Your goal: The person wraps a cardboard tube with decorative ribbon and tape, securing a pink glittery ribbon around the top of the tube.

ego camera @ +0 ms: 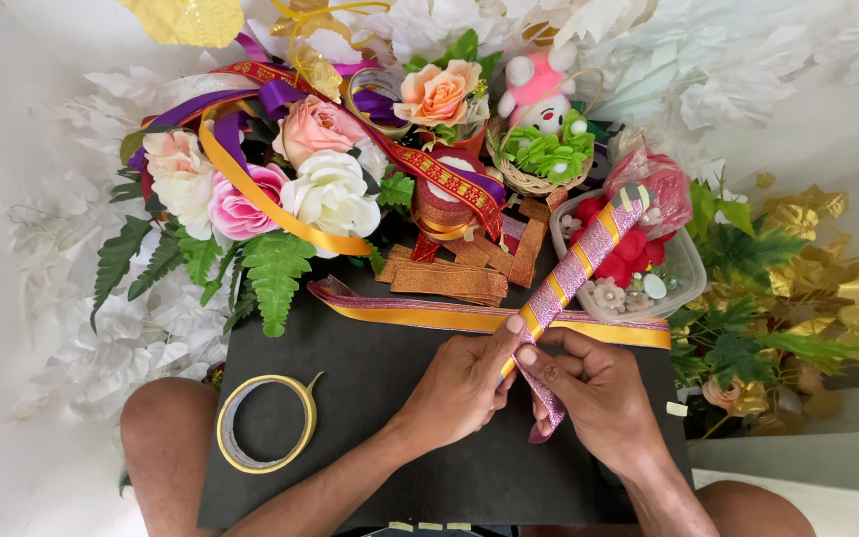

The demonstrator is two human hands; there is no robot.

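The ribbon (574,268), a pink glittery strip with yellow bands, slants up from both hands toward a clear plastic tub (686,270) of small red and white flowers, its lower tail hanging below the right hand (594,388). The left hand (464,383) pinches the strip between thumb and fingertips, and the right hand's grip is closed on it just beside, thumbs nearly touching. It looks like a fold or crease is being pressed into the strip; holding both pinches firm while lining up the edges seems to be what matters here. They work over a dark board (380,398) resting on the person's knees, with a roll of tape (265,423) lying on it at the left. Beyond lie folded orange ribbon pieces (449,278), a bouquet of fabric roses (270,189), and white and gold leaves around.
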